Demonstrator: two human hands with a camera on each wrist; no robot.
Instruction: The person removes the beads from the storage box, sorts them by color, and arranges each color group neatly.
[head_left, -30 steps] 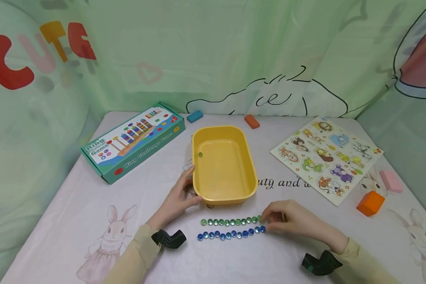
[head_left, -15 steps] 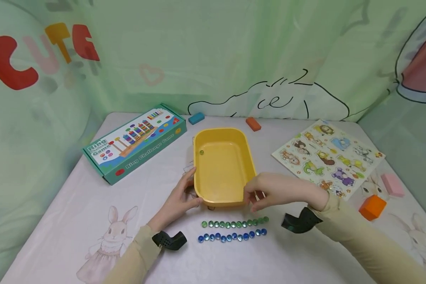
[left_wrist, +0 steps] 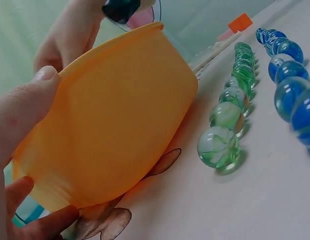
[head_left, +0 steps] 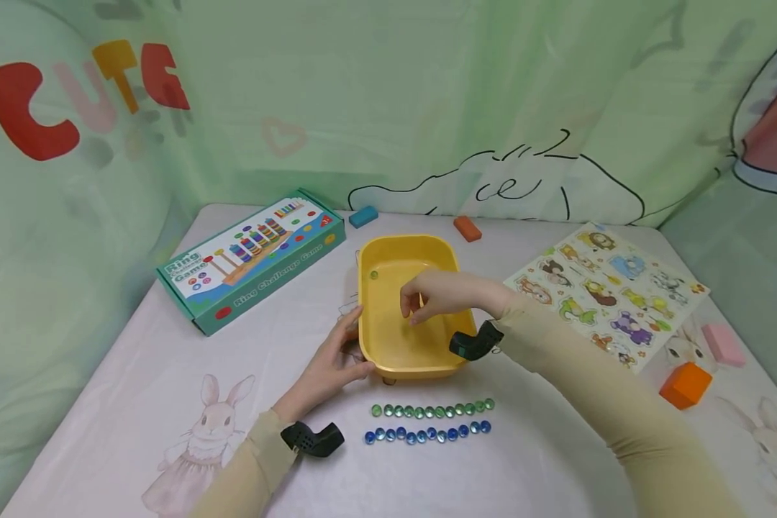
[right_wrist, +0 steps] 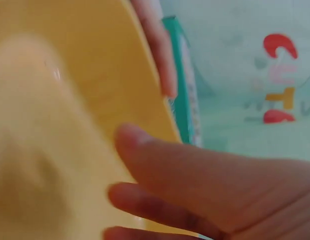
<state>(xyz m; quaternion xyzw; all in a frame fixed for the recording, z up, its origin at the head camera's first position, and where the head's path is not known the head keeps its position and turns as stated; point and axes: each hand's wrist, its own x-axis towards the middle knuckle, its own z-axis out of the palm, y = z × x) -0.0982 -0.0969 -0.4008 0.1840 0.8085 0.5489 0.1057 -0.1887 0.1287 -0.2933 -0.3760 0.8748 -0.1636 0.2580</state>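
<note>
The left hand (head_left: 326, 363) clasps the near left corner of the yellow tray (head_left: 406, 240): in the left wrist view the thumb lies against the outer wall just under the rim and the other fingertips curl in below it.

The right hand (head_left: 437, 295) hangs over the tray's inside with its fingertips bunched and pointing down. Whether they pinch anything I cannot tell, since the head view hides the tips and the right wrist view is blurred.

1 loose green marble (head_left: 373, 275) lies on the tray floor, beyond and to the left of those fingertips.

Judged from this, the step in hand is work inside the tray, either setting something down or picking that marble up. A next move would call for a fine pinch and for the left hand to hold the tray steady.

Nearer than both hands, just outside the tray's near wall, run 2 rows: the green marbles (head_left: 432, 411), about 12, and the blue marbles (head_left: 426, 434), about 12 too.

Farther off lie 1 ring game box (head_left: 252, 259), 1 animal puzzle board (head_left: 609, 288) and 4 blocks: blue block (head_left: 363, 216), red-orange block (head_left: 467, 228), pink block (head_left: 723, 344), orange cube (head_left: 685, 385).
</note>
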